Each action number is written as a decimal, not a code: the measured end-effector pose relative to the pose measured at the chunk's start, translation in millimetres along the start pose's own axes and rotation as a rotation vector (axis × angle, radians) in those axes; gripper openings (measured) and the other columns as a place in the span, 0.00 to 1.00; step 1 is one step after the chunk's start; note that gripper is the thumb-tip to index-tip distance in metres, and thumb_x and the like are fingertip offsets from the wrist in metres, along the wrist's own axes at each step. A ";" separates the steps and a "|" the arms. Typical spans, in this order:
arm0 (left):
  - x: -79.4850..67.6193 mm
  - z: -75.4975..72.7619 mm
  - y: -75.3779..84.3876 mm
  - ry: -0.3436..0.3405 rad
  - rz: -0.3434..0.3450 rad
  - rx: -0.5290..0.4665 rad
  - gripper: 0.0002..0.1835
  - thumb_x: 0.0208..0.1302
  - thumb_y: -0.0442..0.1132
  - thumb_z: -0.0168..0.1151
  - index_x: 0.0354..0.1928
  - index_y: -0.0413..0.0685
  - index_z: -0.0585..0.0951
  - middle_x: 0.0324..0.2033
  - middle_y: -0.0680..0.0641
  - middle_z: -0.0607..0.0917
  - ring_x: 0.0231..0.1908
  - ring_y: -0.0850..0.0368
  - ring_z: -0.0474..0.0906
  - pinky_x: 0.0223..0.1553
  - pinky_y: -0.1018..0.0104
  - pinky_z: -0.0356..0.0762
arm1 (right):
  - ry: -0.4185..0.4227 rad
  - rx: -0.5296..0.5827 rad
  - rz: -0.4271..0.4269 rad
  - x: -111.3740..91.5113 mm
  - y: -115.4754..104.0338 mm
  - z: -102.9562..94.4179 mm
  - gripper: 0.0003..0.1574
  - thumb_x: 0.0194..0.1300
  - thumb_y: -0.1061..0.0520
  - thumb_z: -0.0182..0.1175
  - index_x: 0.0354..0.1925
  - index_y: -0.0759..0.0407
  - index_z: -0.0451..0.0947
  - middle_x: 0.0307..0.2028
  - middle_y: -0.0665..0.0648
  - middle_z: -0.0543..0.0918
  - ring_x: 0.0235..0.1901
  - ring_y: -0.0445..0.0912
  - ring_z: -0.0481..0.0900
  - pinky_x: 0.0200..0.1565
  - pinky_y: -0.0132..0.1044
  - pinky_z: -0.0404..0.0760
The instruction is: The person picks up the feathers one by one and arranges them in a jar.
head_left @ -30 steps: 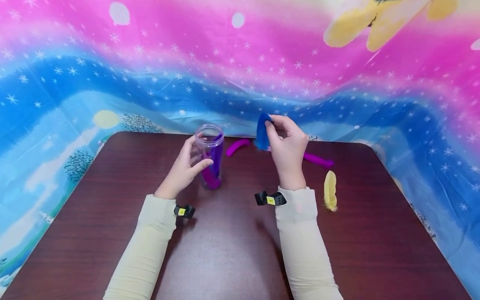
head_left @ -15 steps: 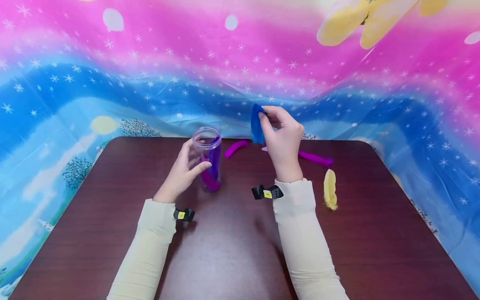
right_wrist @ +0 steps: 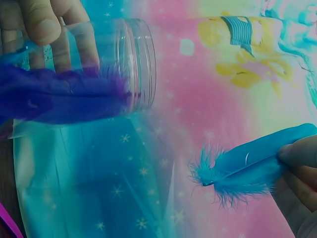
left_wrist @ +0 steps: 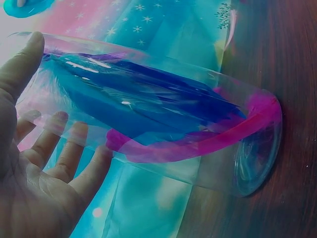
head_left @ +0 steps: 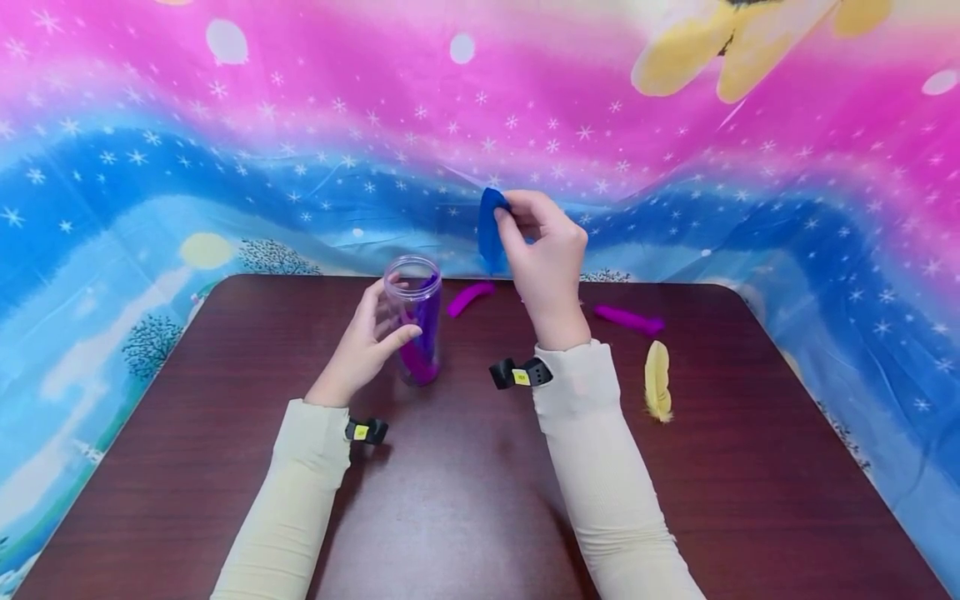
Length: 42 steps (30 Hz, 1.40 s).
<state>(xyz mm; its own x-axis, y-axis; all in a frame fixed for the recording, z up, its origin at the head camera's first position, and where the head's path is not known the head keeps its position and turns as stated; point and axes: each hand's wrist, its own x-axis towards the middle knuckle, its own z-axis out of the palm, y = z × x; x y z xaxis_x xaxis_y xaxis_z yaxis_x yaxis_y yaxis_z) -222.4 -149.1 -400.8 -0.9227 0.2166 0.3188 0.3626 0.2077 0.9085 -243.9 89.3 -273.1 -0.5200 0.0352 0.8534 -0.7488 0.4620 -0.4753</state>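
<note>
My left hand [head_left: 360, 343] grips a tall clear plastic jar [left_wrist: 218, 178] that stands upright on the table, its top uncovered. Inside the jar are a purple feather [right_wrist: 64, 96], blue feathers [left_wrist: 148, 101] and a curved magenta piece [left_wrist: 198, 148]. Higher up and to the right of the jar's mouth, my right hand [head_left: 546, 265] pinches a blue feather [right_wrist: 252, 161] between thumb and fingers. Its fluffy end hangs down, apart from the jar.
On the brown table [head_left: 465, 500], a curved magenta piece [head_left: 471, 297] lies just behind the jar. Farther right lie another magenta piece [head_left: 628, 319] and a yellow feather [head_left: 657, 382]. A printed cloth [head_left: 360, 183] hangs along the table's back and sides.
My right hand has risen and moved left with the blue feather, closer to the jar's mouth. The left hand and the jar stay in place.
</note>
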 end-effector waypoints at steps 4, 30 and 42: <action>-0.5 -0.3 0.1 -0.003 -0.007 -0.002 0.41 0.70 0.39 0.66 0.78 0.50 0.54 0.71 0.39 0.63 0.69 0.40 0.65 0.71 0.44 0.63 | -0.013 0.012 -0.005 1.4 -3.4 5.3 0.09 0.69 0.63 0.66 0.44 0.68 0.86 0.37 0.62 0.89 0.35 0.49 0.87 0.40 0.33 0.85; 0.1 -0.9 -0.2 0.005 -0.003 0.016 0.41 0.70 0.40 0.66 0.77 0.51 0.54 0.70 0.40 0.65 0.69 0.41 0.65 0.70 0.42 0.63 | -0.127 0.040 -0.104 -5.5 -26.3 35.9 0.16 0.69 0.66 0.64 0.54 0.68 0.80 0.40 0.63 0.86 0.39 0.50 0.87 0.45 0.31 0.85; 0.9 -0.5 0.4 -0.001 0.000 0.014 0.41 0.70 0.40 0.66 0.78 0.53 0.54 0.71 0.41 0.64 0.69 0.41 0.66 0.70 0.42 0.64 | -0.174 0.028 -0.107 -11.7 -26.4 44.1 0.19 0.71 0.65 0.62 0.59 0.63 0.80 0.45 0.62 0.86 0.41 0.49 0.86 0.47 0.29 0.84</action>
<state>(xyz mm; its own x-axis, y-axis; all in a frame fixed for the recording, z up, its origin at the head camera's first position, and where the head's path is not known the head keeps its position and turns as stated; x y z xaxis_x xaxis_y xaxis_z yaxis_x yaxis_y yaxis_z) -223.1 -149.3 -400.0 -0.9227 0.2174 0.3185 0.3644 0.2214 0.9045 -236.2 37.6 -280.0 -0.4978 -0.1676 0.8509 -0.8137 0.4298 -0.3914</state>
